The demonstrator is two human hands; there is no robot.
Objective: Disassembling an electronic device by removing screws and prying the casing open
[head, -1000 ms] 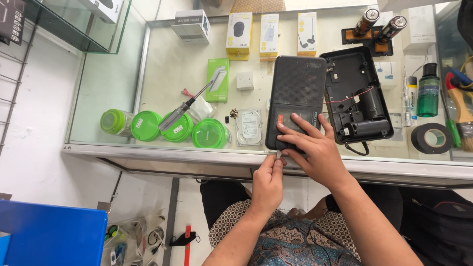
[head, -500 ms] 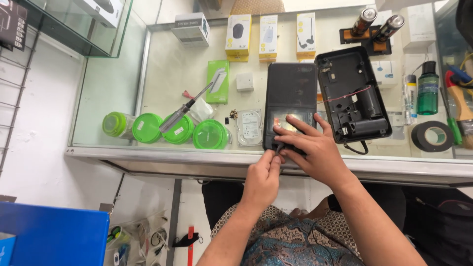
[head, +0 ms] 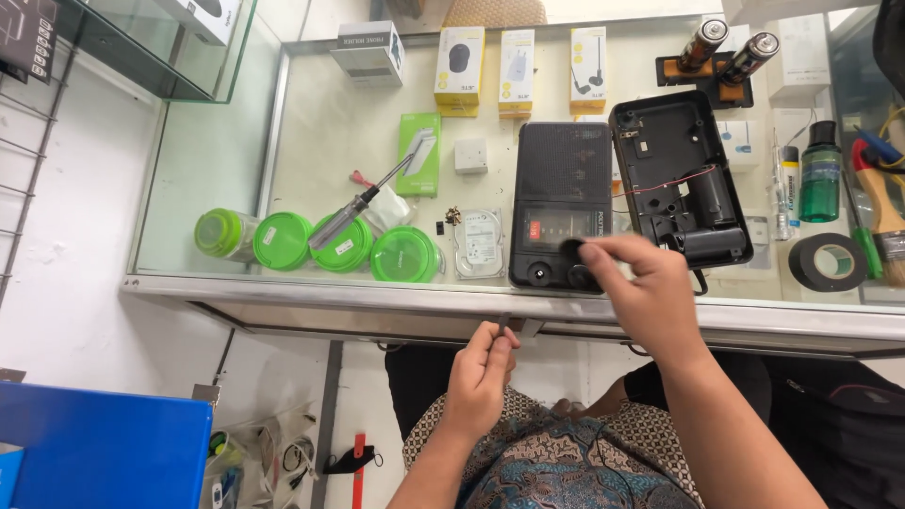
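Note:
A black radio-like device (head: 563, 170) lies face up on the glass counter (head: 377, 160). Its open back shell (head: 671, 160) sits just to the right, joined to it by thin red wires. My right hand (head: 650, 292) hovers over the device's lower end and pinches a small round black knob (head: 571, 250) between thumb and fingertips. My left hand (head: 479, 369) is below the counter's front edge, its fingers closed on a small thin grey piece (head: 503, 325). What that piece is cannot be made out.
A screwdriver (head: 363, 203) rests on several green-lidded jars (head: 344, 247). A bare hard drive (head: 481, 243) lies left of the device. Black tape (head: 827, 261), a green bottle (head: 818, 174), brushes and two big batteries (head: 726, 49) are at the right. Small boxes (head: 459, 66) line the back.
The device was flipped from its plain back to its face with dial and knobs. My right hand lifted off it and now pinches a knob. My left hand dropped below the counter edge.

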